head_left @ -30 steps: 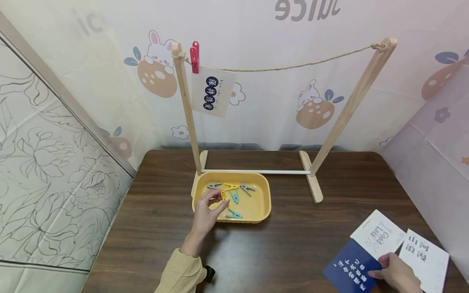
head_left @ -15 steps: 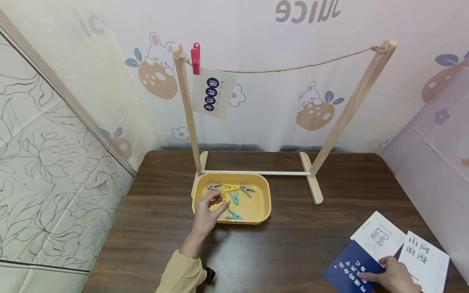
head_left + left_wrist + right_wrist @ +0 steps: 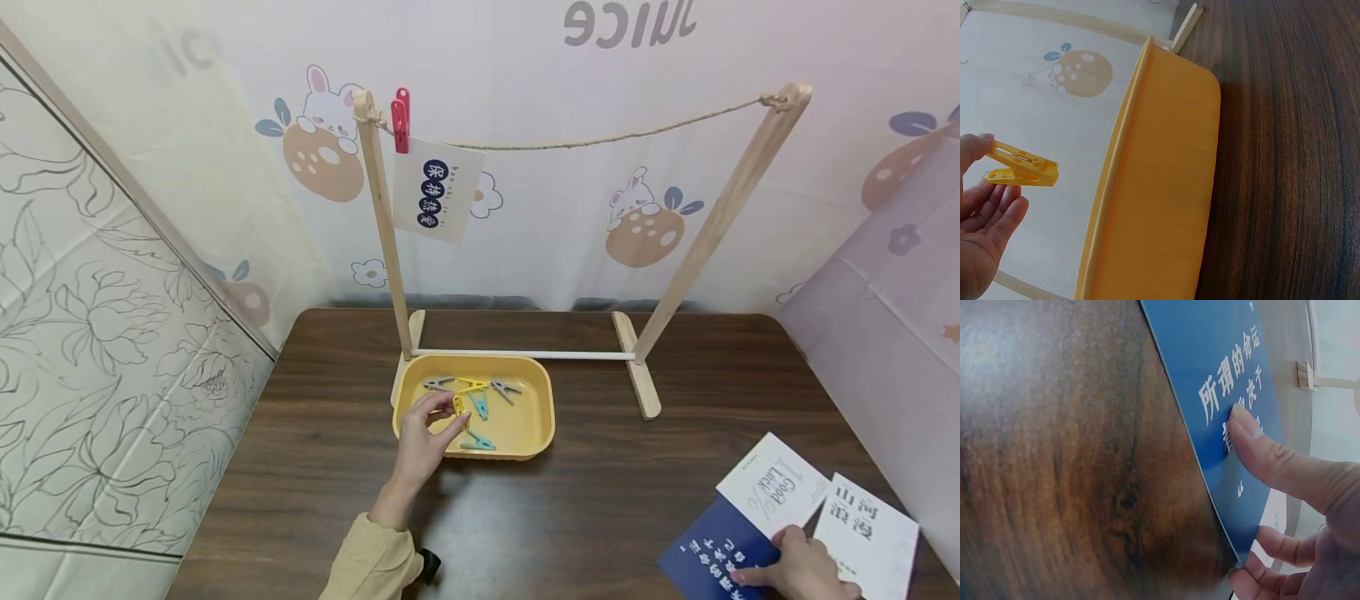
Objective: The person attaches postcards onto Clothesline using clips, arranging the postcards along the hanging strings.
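My left hand (image 3: 417, 443) pinches a yellow clothespin (image 3: 1036, 166) between thumb and fingertips, over the near left part of a yellow tray (image 3: 545, 408). More clothespins lie in the tray: teal ones, grey ones and another yellow one. At the lower right, my right hand (image 3: 806, 568) grips a navy card (image 3: 693, 550) with white Chinese writing. In the right wrist view its thumb (image 3: 1272, 457) lies across the card's face and the other fingers are at the edge and underneath. A white "Good Luck" card (image 3: 771, 479) and another white card (image 3: 870, 533) lie beside it.
Behind the tray stands a wooden frame (image 3: 723, 212) with a rope (image 3: 577, 144) strung between its posts. A red clothespin (image 3: 401, 125) holds a white card (image 3: 450, 196) on the rope's left end. A white rod (image 3: 585, 354) joins the frame's feet.
The right thumb has slid left across the navy card, and that card has shifted slightly left. My left hand stays in place with the yellow clothespin.
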A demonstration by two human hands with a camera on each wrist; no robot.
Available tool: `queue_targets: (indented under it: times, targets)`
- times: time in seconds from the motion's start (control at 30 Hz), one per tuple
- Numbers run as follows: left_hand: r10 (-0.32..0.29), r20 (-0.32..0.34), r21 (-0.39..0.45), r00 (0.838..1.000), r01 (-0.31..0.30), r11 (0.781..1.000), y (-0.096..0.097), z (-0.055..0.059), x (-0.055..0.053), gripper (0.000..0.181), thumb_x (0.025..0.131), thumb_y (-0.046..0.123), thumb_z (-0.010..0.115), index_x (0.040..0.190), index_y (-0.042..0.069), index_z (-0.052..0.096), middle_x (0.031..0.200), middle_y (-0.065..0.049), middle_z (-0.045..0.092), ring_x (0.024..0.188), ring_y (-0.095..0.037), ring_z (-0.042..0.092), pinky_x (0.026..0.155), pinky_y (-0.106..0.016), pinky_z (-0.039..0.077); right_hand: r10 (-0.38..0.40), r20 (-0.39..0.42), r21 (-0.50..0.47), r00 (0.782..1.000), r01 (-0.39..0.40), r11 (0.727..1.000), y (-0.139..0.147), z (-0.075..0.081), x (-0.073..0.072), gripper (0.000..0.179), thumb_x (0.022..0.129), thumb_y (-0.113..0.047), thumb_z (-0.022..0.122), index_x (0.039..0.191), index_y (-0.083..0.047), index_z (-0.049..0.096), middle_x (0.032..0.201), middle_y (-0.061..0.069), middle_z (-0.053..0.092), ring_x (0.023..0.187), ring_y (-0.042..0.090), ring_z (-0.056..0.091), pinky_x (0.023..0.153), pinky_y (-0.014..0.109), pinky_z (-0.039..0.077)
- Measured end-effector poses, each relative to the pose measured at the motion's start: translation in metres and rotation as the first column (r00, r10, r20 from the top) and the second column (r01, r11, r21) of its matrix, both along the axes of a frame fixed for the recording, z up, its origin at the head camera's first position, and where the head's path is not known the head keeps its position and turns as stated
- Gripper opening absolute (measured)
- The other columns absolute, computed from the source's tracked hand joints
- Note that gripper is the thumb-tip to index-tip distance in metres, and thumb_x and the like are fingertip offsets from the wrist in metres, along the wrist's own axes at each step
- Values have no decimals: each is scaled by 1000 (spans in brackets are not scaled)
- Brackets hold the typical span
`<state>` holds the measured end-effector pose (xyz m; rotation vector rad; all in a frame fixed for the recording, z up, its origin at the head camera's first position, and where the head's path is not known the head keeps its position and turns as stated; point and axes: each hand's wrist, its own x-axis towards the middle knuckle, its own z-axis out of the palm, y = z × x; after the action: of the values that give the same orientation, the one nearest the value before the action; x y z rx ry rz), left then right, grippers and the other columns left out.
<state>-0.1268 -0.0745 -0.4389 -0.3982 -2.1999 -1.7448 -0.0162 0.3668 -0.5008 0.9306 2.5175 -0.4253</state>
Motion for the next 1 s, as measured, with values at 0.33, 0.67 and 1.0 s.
queue_targets:
  times: [0.33, 0.67, 1.0]
  targets:
    - [17, -8, -19, 1000, -17, 1000, -3, -23, -8, 24, 73, 3, 71, 93, -6, 61, 84, -14, 58, 75, -28, 57, 69, -27, 51, -17, -48, -79, 999, 13, 997, 0, 0, -2, 98, 30, -38, 84, 96, 15, 33, 76, 23, 49, 76, 41, 47, 77, 65, 21]
    - [17, 0, -15, 1000, -17, 1000, -4, -22, -7, 25, 73, 4, 71, 94, -6, 61, 86, -11, 59, 76, -25, 56, 69, -40, 50, 109, -170, -173, 979, -138, 975, 2, 6, -4, 99, 47, -34, 85, 104, 11, 18, 90, 43, 40, 75, 44, 48, 67, 51, 40]
    - [31, 21, -42, 999, -30, 999, -3, -21, -7, 25, 74, 7, 71, 93, -5, 62, 85, -7, 58, 76, -20, 56, 70, -31, 51, 168, -335, -151, 927, -229, 962, 0, 9, -16, 84, 58, -19, 81, 111, 8, 21, 88, 41, 47, 75, 48, 52, 63, 51, 42]
